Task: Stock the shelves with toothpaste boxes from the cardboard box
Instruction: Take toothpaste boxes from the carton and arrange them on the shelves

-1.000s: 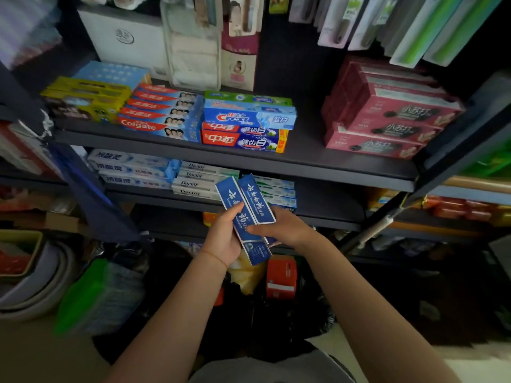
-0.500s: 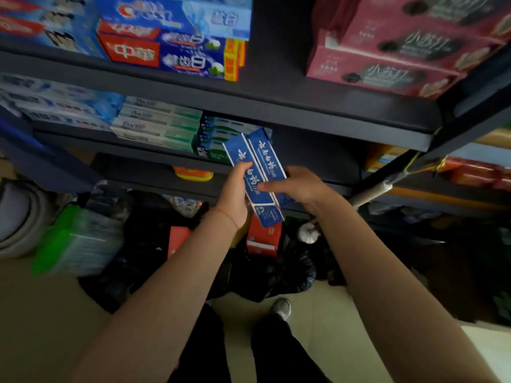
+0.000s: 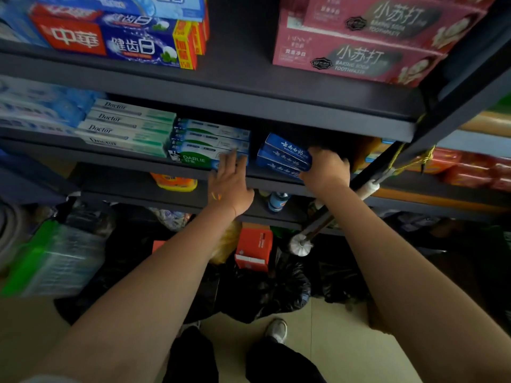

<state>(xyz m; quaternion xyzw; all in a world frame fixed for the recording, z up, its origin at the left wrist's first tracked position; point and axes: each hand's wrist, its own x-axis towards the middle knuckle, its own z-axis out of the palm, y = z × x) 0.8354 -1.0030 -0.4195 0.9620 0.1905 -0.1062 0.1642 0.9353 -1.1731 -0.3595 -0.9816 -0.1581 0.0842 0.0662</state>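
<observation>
The blue toothpaste boxes at twelve o'clock are glossy printed card, like the pink boxes at one o'clock. The shelf looks like dark, matt painted metal. Crinkled black plastic bags at six o'clock shine. The floor is smooth pale tile.

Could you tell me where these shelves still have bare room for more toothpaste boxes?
Upper shelf: a bare strip between the red-and-blue boxes and the pink boxes. Middle shelf: only a narrow gap between the Darlie boxes and the blue boxes; leftward it is packed.
</observation>
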